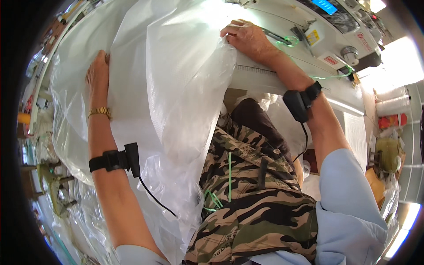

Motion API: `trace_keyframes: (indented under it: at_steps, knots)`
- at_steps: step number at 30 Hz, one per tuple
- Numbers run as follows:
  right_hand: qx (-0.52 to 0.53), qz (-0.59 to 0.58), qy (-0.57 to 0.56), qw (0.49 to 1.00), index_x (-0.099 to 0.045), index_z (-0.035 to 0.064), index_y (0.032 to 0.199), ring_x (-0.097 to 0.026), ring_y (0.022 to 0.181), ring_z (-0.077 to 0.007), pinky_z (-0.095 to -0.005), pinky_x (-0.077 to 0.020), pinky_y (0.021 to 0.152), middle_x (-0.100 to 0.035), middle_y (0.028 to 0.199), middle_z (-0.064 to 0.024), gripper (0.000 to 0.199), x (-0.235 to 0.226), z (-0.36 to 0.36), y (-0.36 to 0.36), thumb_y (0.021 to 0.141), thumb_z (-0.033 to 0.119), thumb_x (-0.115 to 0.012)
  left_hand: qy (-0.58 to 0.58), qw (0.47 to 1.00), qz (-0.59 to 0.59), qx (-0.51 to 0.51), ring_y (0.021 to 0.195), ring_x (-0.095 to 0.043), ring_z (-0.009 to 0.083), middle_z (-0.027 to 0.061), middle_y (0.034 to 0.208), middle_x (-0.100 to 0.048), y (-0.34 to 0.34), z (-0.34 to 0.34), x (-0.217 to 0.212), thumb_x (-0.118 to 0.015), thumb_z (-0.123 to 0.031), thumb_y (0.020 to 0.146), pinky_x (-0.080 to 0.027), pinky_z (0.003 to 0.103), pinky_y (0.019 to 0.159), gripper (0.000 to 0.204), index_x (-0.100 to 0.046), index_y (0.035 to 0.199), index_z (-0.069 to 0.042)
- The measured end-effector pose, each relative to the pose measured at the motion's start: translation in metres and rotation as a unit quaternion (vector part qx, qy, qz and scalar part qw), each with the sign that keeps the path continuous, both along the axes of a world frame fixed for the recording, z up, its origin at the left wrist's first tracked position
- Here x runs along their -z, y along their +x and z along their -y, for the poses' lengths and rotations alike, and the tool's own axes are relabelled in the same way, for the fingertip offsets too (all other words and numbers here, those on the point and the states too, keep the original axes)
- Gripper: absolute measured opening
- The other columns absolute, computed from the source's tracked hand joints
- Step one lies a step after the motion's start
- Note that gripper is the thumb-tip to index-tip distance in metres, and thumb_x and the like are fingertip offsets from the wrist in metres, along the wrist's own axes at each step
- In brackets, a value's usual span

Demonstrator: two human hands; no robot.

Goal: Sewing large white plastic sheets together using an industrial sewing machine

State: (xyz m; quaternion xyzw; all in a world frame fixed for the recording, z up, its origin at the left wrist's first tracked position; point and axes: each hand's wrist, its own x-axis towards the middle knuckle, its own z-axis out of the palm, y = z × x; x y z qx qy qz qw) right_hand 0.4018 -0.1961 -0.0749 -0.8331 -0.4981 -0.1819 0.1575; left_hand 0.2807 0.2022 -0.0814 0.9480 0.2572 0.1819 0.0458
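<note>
Sewing table point(260, 77) under plastic sheeting point(176, 84)

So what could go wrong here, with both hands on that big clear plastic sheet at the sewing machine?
The right hand presses the plastic sheet close to the sewing machine head, so fingers could stray too near the moving parts. The sheet billows in loose folds under the left hand, so it may bunch and feed crooked. A loose green thread trails over the lap and could snag.
</note>
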Motion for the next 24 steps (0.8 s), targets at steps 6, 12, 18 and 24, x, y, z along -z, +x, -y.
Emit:
trace_keyframes:
  at_steps: [6,12,18,24]
  knots:
    - [0.002,0.042,0.010,0.999,-0.067,0.0144,0.106,-0.065,0.093,-0.0240,-0.0362,-0.0535,0.084,-0.067,0.097,-0.0067,0.021,-0.006,-0.001,-0.005,0.089,0.017,-0.055,-0.027,0.999,0.031,0.026,0.093,-0.059,0.0422,0.0191,0.097,-0.065,0.003,-0.016,0.000,-0.047,-0.031,0.098,-0.046,0.049,0.078,0.025,-0.047,0.091,-0.007]
    - [-0.033,-0.040,0.058,0.997,-0.068,0.0026,0.094,-0.062,0.091,-0.0344,-0.0427,-0.0494,0.083,-0.066,0.090,-0.0160,0.018,-0.015,-0.014,-0.024,0.085,0.014,-0.057,-0.038,0.995,0.044,0.077,0.084,-0.059,0.0353,0.0136,0.091,-0.064,-0.004,-0.082,0.017,-0.051,-0.032,0.095,-0.045,0.042,0.075,0.023,-0.050,0.092,-0.009]
    - [-0.004,-0.029,0.055,0.998,-0.066,0.0010,0.093,-0.062,0.091,-0.0367,-0.0442,-0.0492,0.083,-0.065,0.089,-0.0180,0.017,-0.008,-0.014,-0.020,0.085,0.014,-0.058,-0.043,0.990,0.035,0.129,0.073,-0.051,0.0197,0.0114,0.080,-0.057,0.002,-0.083,0.022,-0.058,-0.028,0.093,-0.043,0.034,0.071,0.022,-0.051,0.089,-0.007]
    - [-0.015,0.002,0.079,0.997,-0.066,0.0018,0.094,-0.062,0.091,-0.0372,-0.0437,-0.0494,0.085,-0.066,0.088,-0.0194,0.016,-0.009,-0.008,-0.014,0.086,0.012,-0.056,-0.044,0.989,0.055,0.132,0.074,-0.043,0.0069,-0.0027,0.078,-0.049,0.005,-0.044,0.008,-0.051,-0.008,0.095,-0.038,0.021,0.069,0.011,-0.049,0.086,-0.002]
